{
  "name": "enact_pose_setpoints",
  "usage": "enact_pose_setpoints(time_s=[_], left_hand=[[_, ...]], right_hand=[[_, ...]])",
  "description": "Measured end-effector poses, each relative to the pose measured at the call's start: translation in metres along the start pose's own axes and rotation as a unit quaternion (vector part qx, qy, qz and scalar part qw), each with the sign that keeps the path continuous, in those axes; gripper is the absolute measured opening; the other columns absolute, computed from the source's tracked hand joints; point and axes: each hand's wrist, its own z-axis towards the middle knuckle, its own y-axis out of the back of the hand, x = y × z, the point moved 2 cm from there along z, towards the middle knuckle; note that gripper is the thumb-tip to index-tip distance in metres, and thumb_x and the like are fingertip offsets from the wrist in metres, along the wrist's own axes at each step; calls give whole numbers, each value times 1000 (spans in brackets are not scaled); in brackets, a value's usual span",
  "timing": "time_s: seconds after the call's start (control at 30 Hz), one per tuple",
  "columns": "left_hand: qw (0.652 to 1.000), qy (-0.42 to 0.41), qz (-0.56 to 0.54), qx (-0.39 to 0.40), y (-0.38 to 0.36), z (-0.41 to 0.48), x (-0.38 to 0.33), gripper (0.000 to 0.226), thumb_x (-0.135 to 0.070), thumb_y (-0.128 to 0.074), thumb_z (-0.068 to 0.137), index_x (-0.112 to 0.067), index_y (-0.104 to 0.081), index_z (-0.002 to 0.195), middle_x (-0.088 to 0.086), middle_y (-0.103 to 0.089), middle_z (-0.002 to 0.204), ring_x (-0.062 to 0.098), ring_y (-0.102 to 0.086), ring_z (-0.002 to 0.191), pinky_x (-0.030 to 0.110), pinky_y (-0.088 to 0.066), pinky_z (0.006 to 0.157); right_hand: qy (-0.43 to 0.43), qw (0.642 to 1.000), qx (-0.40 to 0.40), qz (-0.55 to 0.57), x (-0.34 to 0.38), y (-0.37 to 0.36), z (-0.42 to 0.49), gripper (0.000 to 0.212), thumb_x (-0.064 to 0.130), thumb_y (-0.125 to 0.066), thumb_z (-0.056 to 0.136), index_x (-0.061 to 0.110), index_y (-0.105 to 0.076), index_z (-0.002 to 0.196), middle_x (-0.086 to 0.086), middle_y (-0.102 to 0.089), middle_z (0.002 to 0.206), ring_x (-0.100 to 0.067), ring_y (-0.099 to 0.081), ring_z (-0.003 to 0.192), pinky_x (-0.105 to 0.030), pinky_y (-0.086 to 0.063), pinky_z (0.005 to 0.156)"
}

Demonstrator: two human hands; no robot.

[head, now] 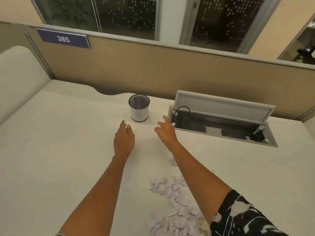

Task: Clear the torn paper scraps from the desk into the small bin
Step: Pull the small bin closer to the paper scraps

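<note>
- Your left hand (124, 139) reached out over the desk (51, 150), fingers straight and loose, holding nothing, tips just short of the bin.
- The bin (139, 110) stood upright just beyond both hands, touching neither.
- Your right hand (166, 132) was spread and empty.
- The scraps (173, 201) lay heaped by your right forearm, well apart from all fingers.
- The cable box (221, 128) stood open.

Read "385", white digits. Printed on dark blue plate (63, 38), mounted at upper left of tan partition panel (153, 68).
</note>
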Motion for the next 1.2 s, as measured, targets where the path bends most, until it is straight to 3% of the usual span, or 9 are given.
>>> enact_pose_setpoints(time_s=[0.17, 0.27, 0.4, 0.57, 0.7, 0.8, 0.93, 1.2], left_hand=[[994, 46, -97, 14, -1, 42, -17, 51, -39, -20, 103, -14, -34, 144, 7, -37, 151, 28, -33, 139, 38, -22, 115], [974, 99, -191, 73, -5, 60, -22, 66, -57, -11, 97, -19, -26, 148, 3, -26, 156, 23, -24, 144, 40, -16, 119], [953, 112, -248, 132, -8, 68, -26, 77, -66, -3, 91, -19, -21, 150, -1, -21, 158, 19, -19, 146, 43, -14, 120], [957, 81, -231, 157, -8, 64, -25, 87, -76, 1, 83, -27, -34, 145, 0, -28, 156, 20, -23, 145, 47, -14, 120], [962, 90, -205, 157, -3, 53, -21, 110, -93, -4, 59, -31, -34, 145, 0, -32, 154, 23, -28, 143, 50, -18, 118], [965, 82, -200, 147, 5, 37, -20, 112, -95, -5, 57, -30, -38, 142, 1, -37, 151, 24, -33, 140, 51, -22, 117], [966, 77, -199, 143, 14, 11, -18, 110, -95, -5, 59, -31, -38, 142, 1, -38, 151, 25, -34, 139, 52, -24, 116], [969, 81, -196, 126, 32, -47, -18, 112, -94, -6, 58, -27, -40, 142, 5, -39, 150, 27, -37, 137, 52, -27, 115]], right_hand=[[-26, 998, 28, 54, 28, -9, 39, 64, 4, -45, 88, 24, -23, 146, -1, -42, 147, -26, -45, 127, -31, -40, 96], [-23, 996, 51, 69, 44, -15, 49, 65, 2, -41, 89, 23, -20, 147, 0, -35, 151, -25, -39, 132, -36, -36, 104], [-21, 995, 67, 73, 62, -19, 54, 68, 1, -36, 90, 22, -10, 149, -2, -29, 154, -25, -33, 137, -34, -31, 102], [-4, 996, 69, 60, 61, -22, 48, 66, 7, -39, 92, 17, -8, 150, -2, -36, 150, -24, -39, 128, -30, -32, 93], [-3, 996, 60, 72, 50, -25, 34, 66, 5, -40, 92, 21, -11, 149, 2, -33, 152, -23, -39, 131, -35, -37, 103], [1, 995, 60, 74, 42, -25, 18, 68, 2, -42, 91, 22, -12, 149, 2, -29, 154, -25, -32, 137, -44, -32, 111], [-8, 992, 70, 101, 37, -22, -13, 76, -7, -42, 86, 22, -11, 148, 2, -25, 155, -26, -29, 139, -41, -31, 111], [-3, 991, 62, 121, 23, -16, -68, 75, -6, -44, 85, 22, -15, 148, -3, -29, 154, -29, -29, 139, -42, -31, 109]])
